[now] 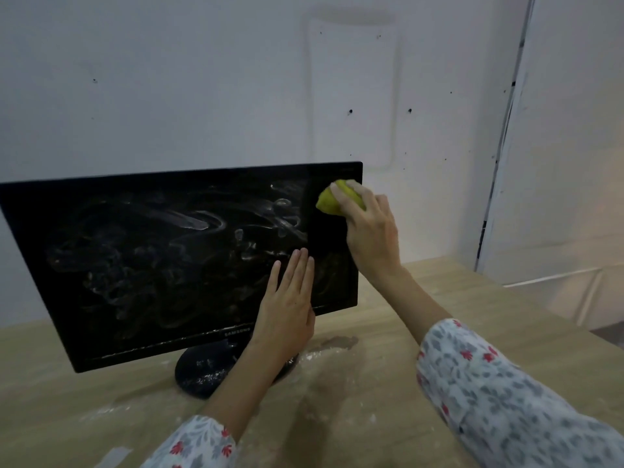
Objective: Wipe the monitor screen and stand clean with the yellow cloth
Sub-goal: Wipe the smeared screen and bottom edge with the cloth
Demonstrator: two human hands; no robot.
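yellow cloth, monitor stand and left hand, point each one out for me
yellow cloth [327,201], head view, bare part left of the fingers
monitor stand [202,369], head view, dusty round base
left hand [287,312], head view, back of the hand

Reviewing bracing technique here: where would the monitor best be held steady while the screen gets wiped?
Probably the monitor's right bezel edge, reached from the front right. The screen tilts back on a small round stand, so it may rock; the left hand lies flat on glass that needs wiping.
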